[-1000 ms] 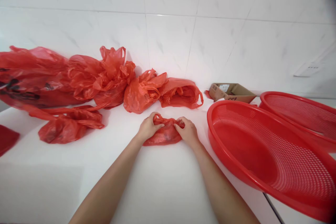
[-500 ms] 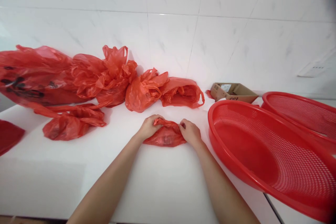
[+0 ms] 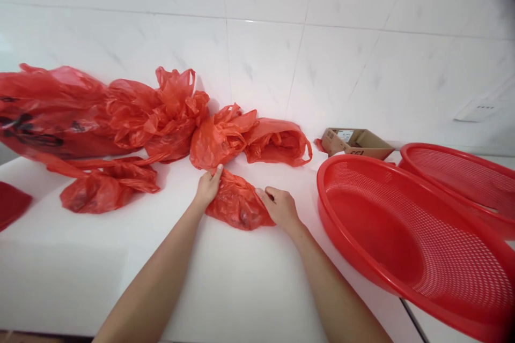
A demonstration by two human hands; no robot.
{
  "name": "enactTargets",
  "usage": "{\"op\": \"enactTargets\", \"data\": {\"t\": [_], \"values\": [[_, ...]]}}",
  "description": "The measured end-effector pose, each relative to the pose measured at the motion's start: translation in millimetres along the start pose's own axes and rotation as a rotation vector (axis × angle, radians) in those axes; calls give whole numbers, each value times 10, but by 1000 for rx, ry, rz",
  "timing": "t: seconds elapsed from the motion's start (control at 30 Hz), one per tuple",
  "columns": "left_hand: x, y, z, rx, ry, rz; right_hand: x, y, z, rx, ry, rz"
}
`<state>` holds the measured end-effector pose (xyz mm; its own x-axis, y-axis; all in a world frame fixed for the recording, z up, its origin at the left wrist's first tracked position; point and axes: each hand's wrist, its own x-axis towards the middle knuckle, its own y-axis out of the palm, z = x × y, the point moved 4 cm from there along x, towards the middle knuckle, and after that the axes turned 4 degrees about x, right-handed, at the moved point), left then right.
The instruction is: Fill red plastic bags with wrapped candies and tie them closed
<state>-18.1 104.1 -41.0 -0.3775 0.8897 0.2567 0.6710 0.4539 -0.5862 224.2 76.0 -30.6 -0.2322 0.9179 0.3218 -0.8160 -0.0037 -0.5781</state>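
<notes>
A red plastic bag [image 3: 239, 204] lies on the white table between my hands, bulging low with contents I cannot make out. My left hand [image 3: 209, 187] pinches its upper left edge, thumb pointing up. At the bag's right edge, my right hand [image 3: 279, 204] is closed with thumb and curled fingers on the plastic. The bag's edge is stretched between both hands. Just behind it stand a knotted-looking red bag [image 3: 219, 139] and another red bag [image 3: 277, 142] lying on its side, its mouth facing right.
Two large red perforated baskets [image 3: 378, 273] fill the right side. Behind them sits an open cardboard box [image 3: 358, 142] by the tiled wall [image 3: 265, 59]. More filled red bags [image 3: 68, 112] line the wall at left, with a smaller red bag [image 3: 100, 190] in front.
My left hand has moved left and up with the bag's edge, and the bag is spread wider and tilted. My right hand has shifted slightly left and down.
</notes>
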Motion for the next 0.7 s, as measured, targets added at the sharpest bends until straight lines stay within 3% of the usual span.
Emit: {"op": "enactTargets", "data": {"t": [0.2, 0.37, 0.53, 0.7], "values": [[188, -294, 403, 54, -187, -147, -54, -17, 172, 2, -31, 31], [235, -419, 611, 4, -305, -247, 47, -171, -46, 12, 96, -71], [204, -414, 633, -110, -370, -287, 104, -165, -275, 168, 199, -123], [164, -288, 526, -309, -372, -250, 145, -174, -294, 487, 200, -159]]}}
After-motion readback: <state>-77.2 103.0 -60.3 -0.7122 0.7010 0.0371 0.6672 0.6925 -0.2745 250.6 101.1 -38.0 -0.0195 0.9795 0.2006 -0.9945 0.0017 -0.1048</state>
